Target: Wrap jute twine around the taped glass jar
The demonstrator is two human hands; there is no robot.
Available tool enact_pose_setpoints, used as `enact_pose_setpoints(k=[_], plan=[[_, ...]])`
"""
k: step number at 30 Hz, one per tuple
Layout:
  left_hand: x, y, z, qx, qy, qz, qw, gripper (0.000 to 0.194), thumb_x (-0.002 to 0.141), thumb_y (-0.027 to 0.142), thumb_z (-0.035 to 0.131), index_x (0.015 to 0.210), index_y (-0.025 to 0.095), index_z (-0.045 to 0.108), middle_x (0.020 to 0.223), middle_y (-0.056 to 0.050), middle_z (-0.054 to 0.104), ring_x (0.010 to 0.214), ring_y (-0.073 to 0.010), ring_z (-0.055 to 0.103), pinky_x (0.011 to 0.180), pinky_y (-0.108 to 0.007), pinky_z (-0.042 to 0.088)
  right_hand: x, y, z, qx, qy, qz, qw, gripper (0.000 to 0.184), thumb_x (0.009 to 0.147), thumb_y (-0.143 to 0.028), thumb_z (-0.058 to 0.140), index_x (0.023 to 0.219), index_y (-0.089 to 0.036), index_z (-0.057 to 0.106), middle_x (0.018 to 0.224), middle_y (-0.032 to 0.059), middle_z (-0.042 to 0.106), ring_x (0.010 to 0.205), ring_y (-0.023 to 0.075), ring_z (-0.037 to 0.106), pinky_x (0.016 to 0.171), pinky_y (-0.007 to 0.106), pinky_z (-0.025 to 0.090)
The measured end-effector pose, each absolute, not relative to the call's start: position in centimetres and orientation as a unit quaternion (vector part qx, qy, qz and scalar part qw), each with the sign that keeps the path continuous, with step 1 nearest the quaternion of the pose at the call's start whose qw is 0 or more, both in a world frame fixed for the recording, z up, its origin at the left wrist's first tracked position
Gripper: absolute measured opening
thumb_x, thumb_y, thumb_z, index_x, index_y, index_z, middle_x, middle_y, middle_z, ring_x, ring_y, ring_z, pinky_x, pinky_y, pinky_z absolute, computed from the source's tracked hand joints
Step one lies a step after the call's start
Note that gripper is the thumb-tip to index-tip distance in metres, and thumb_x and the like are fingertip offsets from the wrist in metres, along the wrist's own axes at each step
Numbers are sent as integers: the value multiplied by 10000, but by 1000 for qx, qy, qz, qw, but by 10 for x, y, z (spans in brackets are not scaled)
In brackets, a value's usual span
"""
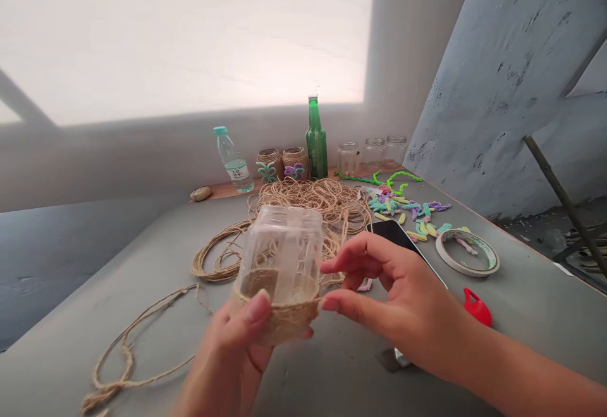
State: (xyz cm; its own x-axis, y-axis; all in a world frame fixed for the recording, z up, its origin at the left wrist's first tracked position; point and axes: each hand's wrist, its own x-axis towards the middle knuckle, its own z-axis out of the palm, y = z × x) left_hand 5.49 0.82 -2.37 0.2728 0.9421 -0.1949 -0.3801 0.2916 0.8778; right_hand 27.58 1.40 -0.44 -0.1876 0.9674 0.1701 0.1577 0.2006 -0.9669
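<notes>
Grey table (535,316) under us; our left hand (232,347) grips a glass jar (279,252), our right hand (398,303) has fingers parted, touching its twine (284,322).

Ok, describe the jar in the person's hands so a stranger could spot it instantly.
Above the grey table, in front of a heap of jute twine, the left hand holds a clear glass jar. Unlike the bare jars and twine-wrapped jars at the back, only its lower part is wound with twine.
</notes>
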Motion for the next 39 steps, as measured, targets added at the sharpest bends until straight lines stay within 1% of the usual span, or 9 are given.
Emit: enact_pose_setpoints(k=[4, 7, 11, 16, 20, 25, 30, 34, 39], plan=[[52, 11, -16, 297, 356, 469, 752, 402, 921, 573, 671, 996, 232, 870, 817, -97, 852, 715, -261, 756, 756, -378, 668, 276, 15, 1, -417, -696, 391, 435, 45, 971, -296, 771, 978, -253, 781, 896, -22, 774, 878, 151, 699, 806, 253, 558], [52, 12, -15, 319, 347, 482, 739, 399, 942, 547, 647, 1022, 224, 868, 772, -99, 837, 711, -265, 737, 775, -387, 665, 276, 15, 2, -410, -705, 372, 443, 47, 977, -244, 754, 1004, -251, 792, 942, -27, 790, 900, 148, 702, 853, 254, 553], [53, 9, -17, 311, 325, 485, 750, 389, 952, 528, 639, 1021, 219, 864, 903, -110, 852, 720, -259, 734, 715, -378, 666, 275, 14, 5, -402, -699, 412, 424, 53, 995, -227, 727, 985, -232, 779, 943, -20, 797, 911, 160, 716, 845, 278, 550], [48, 11, -23, 282, 259, 467, 797, 366, 953, 515, 636, 1137, 274, 842, 1117, -79, 853, 802, -295, 777, 740, -403, 676, 276, 16, 4, -413, -624, 522, 409, 146, 920, -319, 840, 953, -213, 746, 937, -6, 775, 910, 170, 699, 828, 287, 552], [40, 16, -31, 309, 233, 408, 827, 463, 943, 583, 621, 1237, 277, 808, 1039, -105, 843, 824, -330, 783, 723, -432, 669, 278, 21, 2, -407, -557, 597, 409, 409, 773, -285, 970, 1105, -233, 738, 1172, 10, 766, 877, 140, 692, 796, 264, 569], [48, 16, -27, 316, 279, 414, 806, 553, 948, 640, 566, 1224, 229, 812, 1008, -140, 836, 796, -343, 765, 748, -489, 661, 275, 22, 1, -388, -499, 653, 417, 518, 735, -266, 995, 1163, -201, 712, 1118, 41, 803, 771, 118, 701, 721, 243, 587], [60, 13, -25, 342, 411, 507, 676, 507, 771, 653, 832, 1140, 305, 821, 1097, -66, 855, 842, -282, 756, 694, -359, 643, 271, 22, -6, -451, -494, 606, 431, 552, 728, -322, 996, 1194, -210, 724, 1121, 59, 810, 868, 162, 706, 686, 241, 574], [61, 13, -29, 413, 464, 497, 606, 601, 632, 589, 951, 1106, 245, 818, 1036, -93, 855, 897, -291, 747, 709, -335, 631, 272, 19, -10, -471, -578, 500, 439, 505, 740, -330, 988, 1173, -247, 741, 1137, 30, 805, 921, 170, 701, 812, 285, 585], [55, 15, -20, 341, 362, 488, 717, 409, 861, 565, 745, 1034, 212, 861, 969, -111, 857, 734, -253, 717, 676, -364, 651, 276, 17, -4, -437, -664, 432, 425, 210, 895, -369, 861, 1052, -262, 772, 960, -20, 791, 906, 153, 694, 797, 256, 538]])
